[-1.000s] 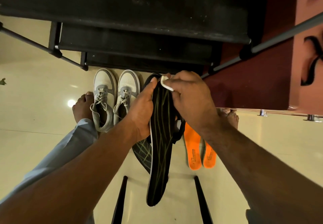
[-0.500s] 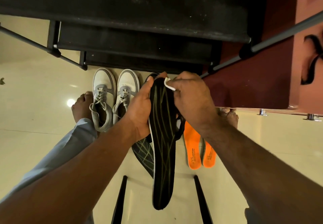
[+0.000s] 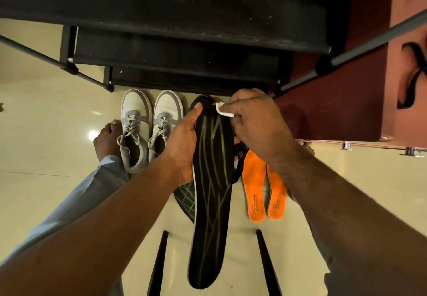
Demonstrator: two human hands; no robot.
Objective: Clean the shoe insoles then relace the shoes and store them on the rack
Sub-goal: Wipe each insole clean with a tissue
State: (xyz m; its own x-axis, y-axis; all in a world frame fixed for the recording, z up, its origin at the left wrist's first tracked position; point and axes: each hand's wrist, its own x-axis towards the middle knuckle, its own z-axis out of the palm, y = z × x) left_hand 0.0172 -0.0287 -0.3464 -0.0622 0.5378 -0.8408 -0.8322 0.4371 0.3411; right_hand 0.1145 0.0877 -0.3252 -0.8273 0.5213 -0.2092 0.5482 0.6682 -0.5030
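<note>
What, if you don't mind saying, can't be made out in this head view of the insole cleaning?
- White wipe: mostly inside the right hand.
- Second black insole on the floor: largely behind the held black insole and the left hand.
- Orange insoles: print too small; the right forearm covers one.

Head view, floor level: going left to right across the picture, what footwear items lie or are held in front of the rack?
Left grey-and-white lace-up sneaker → right grey-and-white lace-up sneaker → black insole with yellow-green lines, held up by the left hand → first orange foam insole → second orange foam insole.
</note>
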